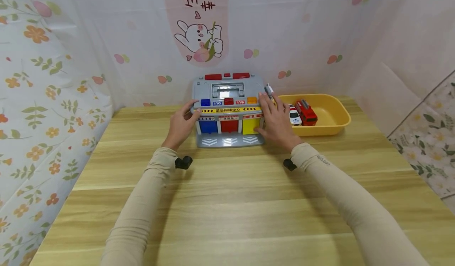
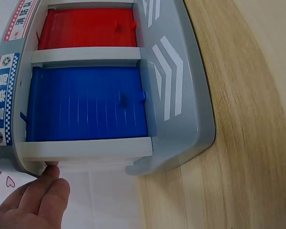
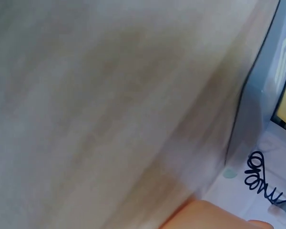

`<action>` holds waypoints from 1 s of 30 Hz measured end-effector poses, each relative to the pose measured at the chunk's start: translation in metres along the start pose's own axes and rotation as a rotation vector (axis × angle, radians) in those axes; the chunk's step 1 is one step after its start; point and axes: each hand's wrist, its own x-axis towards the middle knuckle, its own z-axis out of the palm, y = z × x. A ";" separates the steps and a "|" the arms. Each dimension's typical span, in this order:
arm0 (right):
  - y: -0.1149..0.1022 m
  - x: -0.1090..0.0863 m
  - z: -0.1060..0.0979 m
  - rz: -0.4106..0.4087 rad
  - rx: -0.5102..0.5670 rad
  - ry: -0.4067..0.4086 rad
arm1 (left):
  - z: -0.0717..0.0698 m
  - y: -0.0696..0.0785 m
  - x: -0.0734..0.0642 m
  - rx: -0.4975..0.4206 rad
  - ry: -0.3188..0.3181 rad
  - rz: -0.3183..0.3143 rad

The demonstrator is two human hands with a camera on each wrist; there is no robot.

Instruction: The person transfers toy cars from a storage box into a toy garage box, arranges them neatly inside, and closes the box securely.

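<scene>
A grey toy garage [image 1: 227, 90] stands upright on the table, its front facing me. Across its front are a blue door [image 2: 88, 105], a red door [image 2: 88, 28] and a yellow door [image 1: 251, 126], all down. At the left end of the roof, my left hand [image 1: 180, 126] grips the edge with its thumb in front. My right hand [image 1: 277, 122] holds the right end, fingers over the roof edge and thumb against the yellow door. The right wrist view catches only a sliver of the garage's grey base [image 3: 257, 105].
Right of the garage, a yellow bin [image 1: 332, 130] holds a white toy car [image 1: 294, 116] and a red toy fire engine [image 1: 306, 113]. A black coiled cord [image 3: 257, 176] hangs by the garage's side. A printed cloth [image 1: 142, 41] stands behind the wooden table [image 1: 227, 203].
</scene>
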 end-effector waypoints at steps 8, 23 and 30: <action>0.002 0.001 0.006 0.007 0.020 0.092 | -0.002 0.001 0.002 0.041 -0.008 0.016; -0.005 0.006 0.008 0.051 -0.006 0.193 | -0.002 0.002 0.005 -0.036 -0.046 0.015; -0.009 0.008 0.011 0.061 -0.015 0.186 | -0.006 0.003 0.004 -0.001 -0.057 -0.011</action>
